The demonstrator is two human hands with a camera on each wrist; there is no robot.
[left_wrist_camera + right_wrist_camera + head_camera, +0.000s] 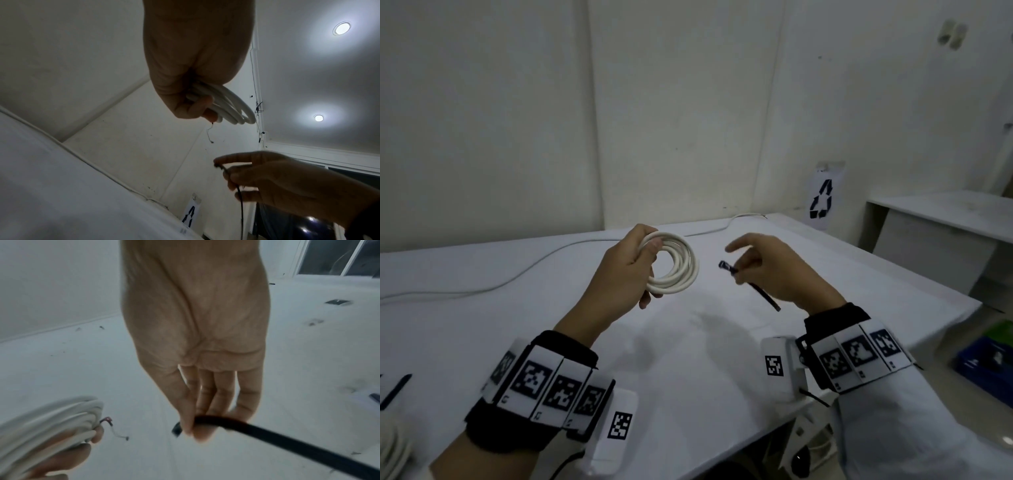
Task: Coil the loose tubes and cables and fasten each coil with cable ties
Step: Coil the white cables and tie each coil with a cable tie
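Note:
My left hand (631, 270) grips a round coil of white cable (681, 265) and holds it above the white table (688, 342); its thumb and fingers curl round the coil's left side. The same white coil (232, 104) shows in the left wrist view, and a bare wire end sticks out of the white coil (47, 421) in the right wrist view. My right hand (767, 270) is just right of the coil and pinches a black cable tie (751, 284) near its head. The black cable tie (277, 434) runs back under the palm.
A loose white cable (524, 270) trails across the far side of the table to the wall. Another black cable tie (395, 390) and a white coil (393, 445) lie at the near left edge. A white shelf (941, 222) and a blue bin (986, 359) stand at the right.

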